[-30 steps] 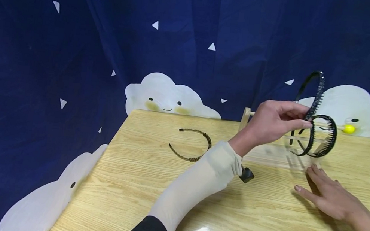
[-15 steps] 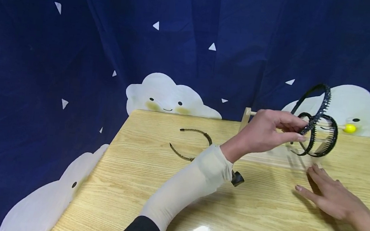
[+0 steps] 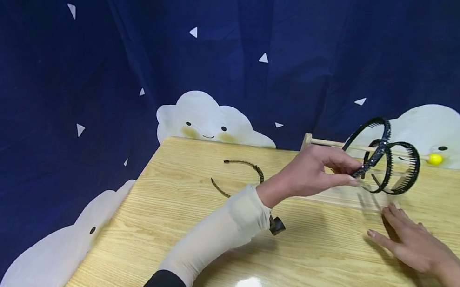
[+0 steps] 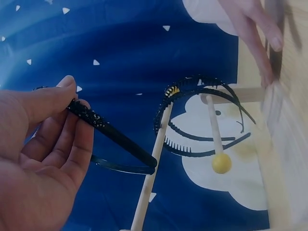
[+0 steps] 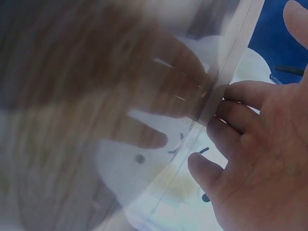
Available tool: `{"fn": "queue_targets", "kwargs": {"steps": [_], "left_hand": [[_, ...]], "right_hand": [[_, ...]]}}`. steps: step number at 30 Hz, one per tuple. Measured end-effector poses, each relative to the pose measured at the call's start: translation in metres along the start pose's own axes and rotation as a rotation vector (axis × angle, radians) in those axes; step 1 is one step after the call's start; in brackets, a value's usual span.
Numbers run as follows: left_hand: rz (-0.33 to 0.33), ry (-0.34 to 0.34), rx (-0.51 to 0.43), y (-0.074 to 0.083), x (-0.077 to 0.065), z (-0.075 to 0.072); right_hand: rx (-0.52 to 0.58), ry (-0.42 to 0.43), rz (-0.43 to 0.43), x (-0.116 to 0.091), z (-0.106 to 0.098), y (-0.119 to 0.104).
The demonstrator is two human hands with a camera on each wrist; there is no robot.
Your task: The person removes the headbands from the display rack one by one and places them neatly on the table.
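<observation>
My left hand pinches a black glittery headband between thumb and fingers, up at the wooden rack's rod. In the left wrist view, the ends of this headband overlap the rod. To its right, toothed black headbands hang on the rod. My right hand lies low with extended fingers, fingertips right at the rack's pale base. Seen from the right wrist, the right hand has its fingertips against a wooden strip.
A thin brown headband with a coiled section lies on the wooden table, left of the rack and partly behind the left forearm. A yellow ball tips a wooden peg at the right. A dark blue curtain with clouds hangs behind.
My left hand has moved down and to the left with the glittery headband, lowering it from above the rod to rod height. My right hand has stayed in place.
</observation>
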State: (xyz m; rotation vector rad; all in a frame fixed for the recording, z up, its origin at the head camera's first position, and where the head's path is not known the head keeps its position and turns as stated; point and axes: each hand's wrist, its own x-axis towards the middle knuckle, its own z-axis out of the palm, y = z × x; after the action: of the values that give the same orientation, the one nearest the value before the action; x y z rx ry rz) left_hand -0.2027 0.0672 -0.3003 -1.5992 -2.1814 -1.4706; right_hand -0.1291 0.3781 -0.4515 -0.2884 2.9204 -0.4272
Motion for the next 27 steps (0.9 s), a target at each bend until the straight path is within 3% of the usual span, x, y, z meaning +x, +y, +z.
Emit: {"fn": "queue_targets", "kwargs": {"steps": [27], "left_hand": [[-0.033,-0.153,0.078,-0.007,-0.063,-0.013]], "right_hand": [[-0.016,0.017,-0.011,0.001,0.002,0.001]]}}
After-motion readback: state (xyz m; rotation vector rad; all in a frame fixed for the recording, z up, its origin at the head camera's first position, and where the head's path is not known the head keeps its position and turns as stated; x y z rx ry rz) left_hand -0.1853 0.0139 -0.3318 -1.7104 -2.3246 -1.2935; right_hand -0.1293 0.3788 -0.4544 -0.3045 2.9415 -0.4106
